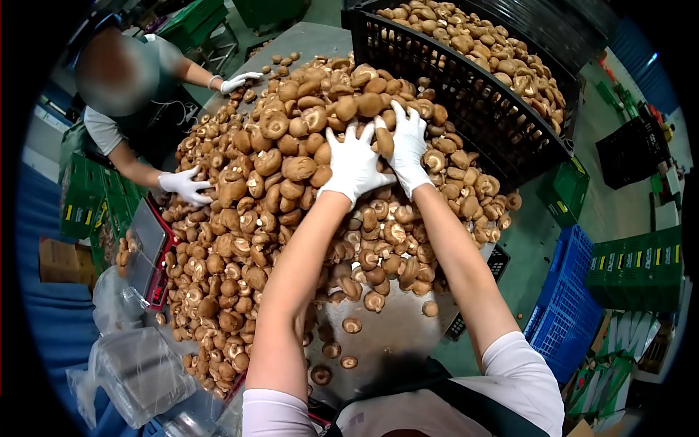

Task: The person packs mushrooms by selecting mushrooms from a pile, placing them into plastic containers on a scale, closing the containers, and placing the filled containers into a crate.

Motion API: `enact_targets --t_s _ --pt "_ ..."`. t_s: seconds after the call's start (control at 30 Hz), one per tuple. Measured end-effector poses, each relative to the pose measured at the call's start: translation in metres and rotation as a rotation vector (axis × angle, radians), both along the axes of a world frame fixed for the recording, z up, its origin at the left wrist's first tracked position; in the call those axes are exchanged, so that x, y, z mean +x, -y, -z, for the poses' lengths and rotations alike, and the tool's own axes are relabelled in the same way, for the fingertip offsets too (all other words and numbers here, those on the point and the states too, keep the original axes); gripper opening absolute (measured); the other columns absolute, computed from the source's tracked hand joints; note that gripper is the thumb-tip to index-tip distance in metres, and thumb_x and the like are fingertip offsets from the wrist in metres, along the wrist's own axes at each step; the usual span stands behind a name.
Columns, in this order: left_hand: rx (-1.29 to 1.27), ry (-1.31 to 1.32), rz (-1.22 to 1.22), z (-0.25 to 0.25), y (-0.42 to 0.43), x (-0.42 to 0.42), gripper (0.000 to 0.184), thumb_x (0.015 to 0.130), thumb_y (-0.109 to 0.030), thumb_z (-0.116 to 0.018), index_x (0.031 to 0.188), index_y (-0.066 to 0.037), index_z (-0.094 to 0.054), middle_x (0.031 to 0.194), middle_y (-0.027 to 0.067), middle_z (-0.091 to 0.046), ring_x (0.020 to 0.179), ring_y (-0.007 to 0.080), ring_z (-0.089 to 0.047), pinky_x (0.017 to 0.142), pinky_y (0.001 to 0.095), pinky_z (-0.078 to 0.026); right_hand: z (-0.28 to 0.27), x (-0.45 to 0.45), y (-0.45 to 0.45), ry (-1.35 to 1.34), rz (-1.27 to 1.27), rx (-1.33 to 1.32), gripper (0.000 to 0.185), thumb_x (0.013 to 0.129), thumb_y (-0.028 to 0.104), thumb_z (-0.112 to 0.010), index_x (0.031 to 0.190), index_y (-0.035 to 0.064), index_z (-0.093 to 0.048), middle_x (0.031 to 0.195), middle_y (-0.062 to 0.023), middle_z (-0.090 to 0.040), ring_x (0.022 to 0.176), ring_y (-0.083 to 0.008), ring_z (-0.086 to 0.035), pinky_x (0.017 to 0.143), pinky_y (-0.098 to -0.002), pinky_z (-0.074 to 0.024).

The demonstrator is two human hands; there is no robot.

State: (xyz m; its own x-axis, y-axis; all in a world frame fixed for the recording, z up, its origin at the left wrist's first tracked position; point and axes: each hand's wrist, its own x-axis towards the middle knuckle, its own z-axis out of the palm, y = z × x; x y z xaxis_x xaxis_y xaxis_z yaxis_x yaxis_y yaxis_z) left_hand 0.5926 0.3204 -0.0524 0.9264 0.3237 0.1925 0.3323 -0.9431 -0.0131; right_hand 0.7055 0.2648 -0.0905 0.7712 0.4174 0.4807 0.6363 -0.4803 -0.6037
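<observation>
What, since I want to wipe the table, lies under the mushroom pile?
The grey table shows at the near and far edges of the mushroom pile. Beneath the middle, the surface and any lower layers are covered, so I cannot tell what else lies there.

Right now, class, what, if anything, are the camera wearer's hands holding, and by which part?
The left hand lies spread on the mushroom pile, no hold visible. Whether the right hand grips the mushroom along its thumb side cannot be told.
</observation>
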Motion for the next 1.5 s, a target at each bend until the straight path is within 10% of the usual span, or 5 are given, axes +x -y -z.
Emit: enact_targets --t_s 0.7,0.93,1.2,1.33,1.5 --pt "-0.08 -0.163 -0.208 -0.007 -0.118 -0.028 0.084 0.062 -0.053 -0.071 0.134 -0.019 -0.043 0.146 0.006 -0.026 0.132 0.0377 -0.026 0.103 0.0611 -0.022 -0.003 -0.042 -0.136 0.045 -0.159 -0.083 0.061 0.082 0.039 -0.056 0.135 0.0149 -0.038 0.135 -0.028 -0.035 0.119 -0.0428 -0.039 0.098 -0.05 -0.0345" --pt "-0.073 -0.225 -0.323 -0.031 -0.081 -0.023 0.064 0.073 -0.046 -0.065 0.129 -0.017 -0.05 0.15 0.0078 -0.018 0.135 0.0373 -0.02 0.104 0.0607 -0.019 -0.073 -0.04 0.059 -0.359 -0.491 0.226 0.039 0.084 0.03 -0.058 0.119 0.0122 -0.059 0.123 -0.0181 -0.054 0.113 -0.0313 -0.053 0.096 -0.04 -0.0427" --pt "-0.149 0.404 0.356 -0.002 0.093 0.014 0.043 0.073 -0.036 -0.064 0.102 -0.006 -0.059 0.121 0.0148 -0.05 0.11 0.0299 -0.048 0.091 0.0456 -0.038 0.073 0.071 0.323 -0.149 0.398 0.452 0.033 0.091 0.03 -0.054 0.107 0.0019 -0.063 0.101 -0.0107 -0.067 0.092 -0.0191 -0.063 0.082 -0.0291 -0.0479" --pt "-0.266 -0.024 0.58 0.045 0.186 0.041 0.07 0.073 -0.057 -0.059 0.126 -0.014 -0.048 0.145 0.0137 -0.028 0.135 0.0321 -0.024 0.106 0.0598 -0.013 0.117 0.079 0.311 -0.175 0.43 0.274 0.03 0.09 0.03 -0.055 0.105 0.0048 -0.062 0.102 -0.0167 -0.064 0.096 -0.0293 -0.061 0.082 -0.034 -0.0476" --pt "-0.2 -0.14 0.445 0.069 0.214 0.048 0.07 0.073 -0.057 -0.059 0.133 -0.022 -0.046 0.146 0.0101 -0.027 0.135 0.0309 -0.023 0.104 0.0645 -0.008 0.123 0.051 0.291 -0.064 0.371 0.337 0.027 0.086 0.022 -0.062 0.108 0.0057 -0.06 0.109 -0.013 -0.061 0.096 -0.0257 -0.06 0.08 -0.0312 -0.049"
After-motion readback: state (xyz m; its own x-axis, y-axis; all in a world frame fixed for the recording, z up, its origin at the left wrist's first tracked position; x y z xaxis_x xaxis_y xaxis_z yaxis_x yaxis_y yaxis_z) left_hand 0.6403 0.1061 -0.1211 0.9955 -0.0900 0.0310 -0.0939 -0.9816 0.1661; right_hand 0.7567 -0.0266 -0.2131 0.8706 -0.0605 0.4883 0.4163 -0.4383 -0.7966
